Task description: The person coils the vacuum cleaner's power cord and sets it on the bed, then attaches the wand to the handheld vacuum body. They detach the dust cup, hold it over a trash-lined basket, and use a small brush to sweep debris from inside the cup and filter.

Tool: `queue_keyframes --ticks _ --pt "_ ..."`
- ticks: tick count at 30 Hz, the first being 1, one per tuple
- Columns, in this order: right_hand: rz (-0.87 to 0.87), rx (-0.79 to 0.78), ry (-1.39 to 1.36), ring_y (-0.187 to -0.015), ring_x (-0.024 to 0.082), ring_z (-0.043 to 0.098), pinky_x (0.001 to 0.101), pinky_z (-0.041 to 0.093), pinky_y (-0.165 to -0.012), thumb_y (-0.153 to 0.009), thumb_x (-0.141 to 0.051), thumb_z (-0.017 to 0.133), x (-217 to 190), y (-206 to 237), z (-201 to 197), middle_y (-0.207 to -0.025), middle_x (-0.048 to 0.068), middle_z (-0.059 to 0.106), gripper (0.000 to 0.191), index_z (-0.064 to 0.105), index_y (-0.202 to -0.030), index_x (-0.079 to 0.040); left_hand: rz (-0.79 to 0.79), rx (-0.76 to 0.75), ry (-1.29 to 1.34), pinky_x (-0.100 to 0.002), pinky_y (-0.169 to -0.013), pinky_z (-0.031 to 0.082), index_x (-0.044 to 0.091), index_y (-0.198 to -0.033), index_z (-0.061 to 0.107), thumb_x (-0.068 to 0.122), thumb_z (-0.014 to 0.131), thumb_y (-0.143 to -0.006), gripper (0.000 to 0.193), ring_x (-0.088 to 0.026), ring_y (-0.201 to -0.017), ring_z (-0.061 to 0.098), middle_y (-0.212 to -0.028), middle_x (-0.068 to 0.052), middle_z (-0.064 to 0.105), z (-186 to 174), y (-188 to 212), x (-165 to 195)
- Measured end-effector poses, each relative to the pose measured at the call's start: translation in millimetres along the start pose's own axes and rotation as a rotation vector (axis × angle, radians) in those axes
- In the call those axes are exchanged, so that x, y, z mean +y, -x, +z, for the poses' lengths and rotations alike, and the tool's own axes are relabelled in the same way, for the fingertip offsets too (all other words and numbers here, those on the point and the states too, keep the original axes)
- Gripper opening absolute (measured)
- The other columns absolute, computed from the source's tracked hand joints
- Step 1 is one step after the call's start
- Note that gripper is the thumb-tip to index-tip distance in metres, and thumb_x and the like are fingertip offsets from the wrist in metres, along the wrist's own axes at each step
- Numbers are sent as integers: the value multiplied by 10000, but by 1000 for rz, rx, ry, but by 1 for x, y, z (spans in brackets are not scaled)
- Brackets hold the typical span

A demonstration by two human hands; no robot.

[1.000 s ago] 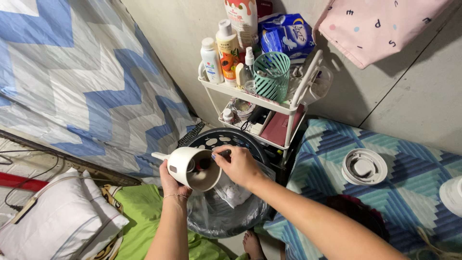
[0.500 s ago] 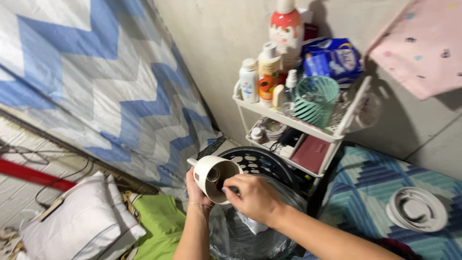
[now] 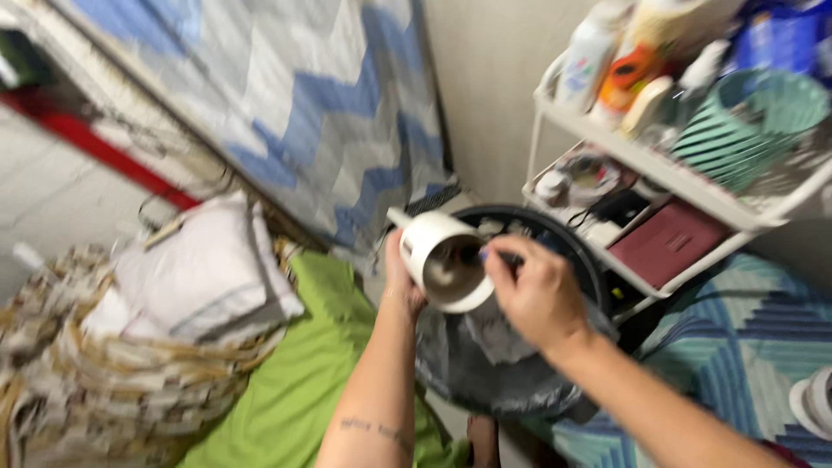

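Inside tilted white cup (image 3: 442, 260): blurred contents.

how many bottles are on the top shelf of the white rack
3 that I can make out, standing together at the left end of the top shelf: a white bottle, an orange one beside it, and a small pale one in front. Blur and the frame edge may hide more.

One head-worn camera looks steeply down from above and close onto the hands (image 3: 485, 286), facing a corner with a white shelf rack (image 3: 659, 165) at upper right; the view is motion-blurred.
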State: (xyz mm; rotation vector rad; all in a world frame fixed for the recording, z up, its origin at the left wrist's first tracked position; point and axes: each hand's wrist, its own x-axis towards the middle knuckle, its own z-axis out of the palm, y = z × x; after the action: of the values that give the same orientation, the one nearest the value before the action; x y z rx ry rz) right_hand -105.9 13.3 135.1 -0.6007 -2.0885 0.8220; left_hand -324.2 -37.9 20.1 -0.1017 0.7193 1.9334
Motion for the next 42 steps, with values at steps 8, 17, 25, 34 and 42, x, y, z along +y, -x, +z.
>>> queue_keyframes --ticks 8,17,25,34,42 --pt "103 -153 -2 -702 313 740 419 543 -633 -1041 -233 642 2 -5 6 -777 192 716 204 698 -1027 -38 -12 -63 7 -508 -898 587 75 -1108 680 511 484 -982 494 -315 -916 712 -1033 -113 741 -8 -5 4" --pt "72 -124 -98 -766 334 763 409 570 -664 -1081 -256 597 -2 1 7 -805 173 718 229 651 -1017 -43 -15 -11 -49 -468 -809 609 83 -1060 685 526 505 -970 486 -283 -840 703 -968 -98 730 5 -2 -3" --pt "26 -135 25 -670 243 724 341 547 -546 -1092 -211 570 -3 9 9 -776 193 706 247 653 -1022 11 -12 -65 -62 -462 -829 607 62 -1077 690 503 491 -971 495 -291 -869 714 -990 -117 740 14 1 -10" --pt "185 -13 -208 -636 222 727 333 558 -557 -1060 -199 598 0 0 0 -704 112 717 236 663 -939 -8 -5 -110 -44 -455 -847 602 51 -1093 679 464 497 -988 463 -280 -893 706 -994 -112 738 10 -3 -16" --pt "210 36 -280 -620 256 760 359 565 -554 -1035 -208 599 -12 9 -12 -722 119 724 219 623 -907 -32 43 -39 -72 -441 -826 603 50 -1095 681 447 485 -979 457 -277 -876 713 -979 -105 738 -2 -5 -22"
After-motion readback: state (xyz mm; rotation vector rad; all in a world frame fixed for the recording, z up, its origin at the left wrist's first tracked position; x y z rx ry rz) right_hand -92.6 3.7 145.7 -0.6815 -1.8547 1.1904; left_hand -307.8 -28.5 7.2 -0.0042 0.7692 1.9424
